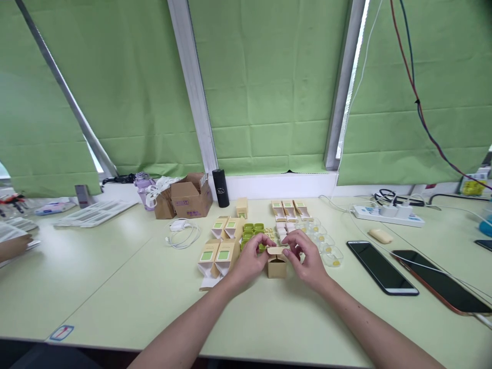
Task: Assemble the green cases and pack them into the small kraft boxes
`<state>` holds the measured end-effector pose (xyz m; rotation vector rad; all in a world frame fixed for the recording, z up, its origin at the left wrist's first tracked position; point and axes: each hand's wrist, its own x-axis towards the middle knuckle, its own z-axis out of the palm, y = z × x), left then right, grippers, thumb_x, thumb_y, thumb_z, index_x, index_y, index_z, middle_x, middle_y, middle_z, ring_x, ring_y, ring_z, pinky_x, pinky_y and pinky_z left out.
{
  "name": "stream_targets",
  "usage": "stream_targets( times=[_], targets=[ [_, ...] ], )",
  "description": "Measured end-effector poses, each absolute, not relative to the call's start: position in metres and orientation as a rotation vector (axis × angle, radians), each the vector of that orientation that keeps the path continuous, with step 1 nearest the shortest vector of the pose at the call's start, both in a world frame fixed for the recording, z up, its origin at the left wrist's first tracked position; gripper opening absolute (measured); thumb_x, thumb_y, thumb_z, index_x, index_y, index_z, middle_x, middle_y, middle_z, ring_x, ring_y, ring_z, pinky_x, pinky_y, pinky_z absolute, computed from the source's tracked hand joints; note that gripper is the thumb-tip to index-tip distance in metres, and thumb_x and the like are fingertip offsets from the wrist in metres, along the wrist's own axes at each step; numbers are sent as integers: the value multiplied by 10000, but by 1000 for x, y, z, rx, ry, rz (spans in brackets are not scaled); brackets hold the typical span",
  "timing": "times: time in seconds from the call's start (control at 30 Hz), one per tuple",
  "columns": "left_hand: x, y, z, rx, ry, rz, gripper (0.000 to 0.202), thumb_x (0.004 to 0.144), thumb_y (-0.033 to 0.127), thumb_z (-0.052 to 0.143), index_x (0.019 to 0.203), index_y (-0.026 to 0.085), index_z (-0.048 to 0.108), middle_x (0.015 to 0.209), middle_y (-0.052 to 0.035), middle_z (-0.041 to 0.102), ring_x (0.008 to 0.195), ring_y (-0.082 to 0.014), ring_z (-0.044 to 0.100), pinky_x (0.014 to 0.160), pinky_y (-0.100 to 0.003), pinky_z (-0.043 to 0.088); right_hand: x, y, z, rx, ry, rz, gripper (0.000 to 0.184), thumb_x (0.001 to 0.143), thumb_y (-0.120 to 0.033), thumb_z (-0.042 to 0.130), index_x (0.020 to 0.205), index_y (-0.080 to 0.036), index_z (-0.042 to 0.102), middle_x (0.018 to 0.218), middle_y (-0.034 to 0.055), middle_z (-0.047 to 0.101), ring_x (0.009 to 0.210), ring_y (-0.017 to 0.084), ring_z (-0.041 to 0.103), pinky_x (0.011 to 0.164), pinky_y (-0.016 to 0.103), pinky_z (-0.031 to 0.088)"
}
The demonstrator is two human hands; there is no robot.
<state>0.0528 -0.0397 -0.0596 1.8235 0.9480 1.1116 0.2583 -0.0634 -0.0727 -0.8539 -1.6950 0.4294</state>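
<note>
A small tan cardboard box [277,269] stands on the table between my hands, its top flap raised and a dark gap showing below it. My left hand [251,257] pinches the flap's left side. At the flap's right side, my right hand [305,256] has its fingers curled with the thumb against the edge. Left of them sit several tan boxes with green squares [208,255], their white inner flaps out. Green cups [249,227] are partly hidden behind my left hand. Clear plastic cups [332,256] with yellow bits lie beyond my right hand, near small pale pink pieces [282,230].
At the back are a brown carton [191,196], a black cylinder [220,188], one closed tan box [242,207] and three open boxes [289,210]. Two phones [382,267] and a power strip [388,215] lie right, crossed by cables. Another person's hand [15,247] is far left.
</note>
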Motion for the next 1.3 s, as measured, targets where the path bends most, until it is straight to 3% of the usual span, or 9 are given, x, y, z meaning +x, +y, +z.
stream_targets(
  times=[0.2, 0.37, 0.57, 1.3],
  targets=[
    [34, -42, -45, 2207, 964, 1243, 149, 889, 139, 602, 999, 214, 667, 1036, -83, 663, 1048, -275, 606, 922, -406, 479, 260, -64, -75, -877, -1751, 381, 71, 1020, -318, 592, 1038, -265, 635, 991, 74, 604, 716, 204, 535, 609, 364, 443],
    [31, -50, -40, 2440, 859, 1234, 21, 940, 196, 608, 937, 209, 624, 874, -66, 629, 883, -256, 578, 776, -373, 443, 263, -65, -76, -839, -1830, 272, 46, 992, -236, 599, 1018, -263, 624, 947, 60, 614, 705, 201, 532, 629, 363, 424],
    [31, -53, -41, 2637, 828, 1154, 24, 946, 195, 622, 947, 212, 639, 770, -52, 635, 796, -243, 566, 700, -361, 373, 265, -66, -75, -843, -1903, 200, 56, 986, -210, 590, 966, -261, 605, 854, 39, 594, 723, 211, 556, 632, 351, 390],
    [31, -54, -46, 2681, 851, 1137, 71, 881, 153, 631, 893, 223, 626, 742, -44, 614, 735, -229, 551, 690, -373, 363, 265, -67, -74, -782, -1965, 183, 107, 928, -158, 599, 914, -265, 597, 813, 40, 608, 719, 219, 563, 619, 349, 382]
  ],
)
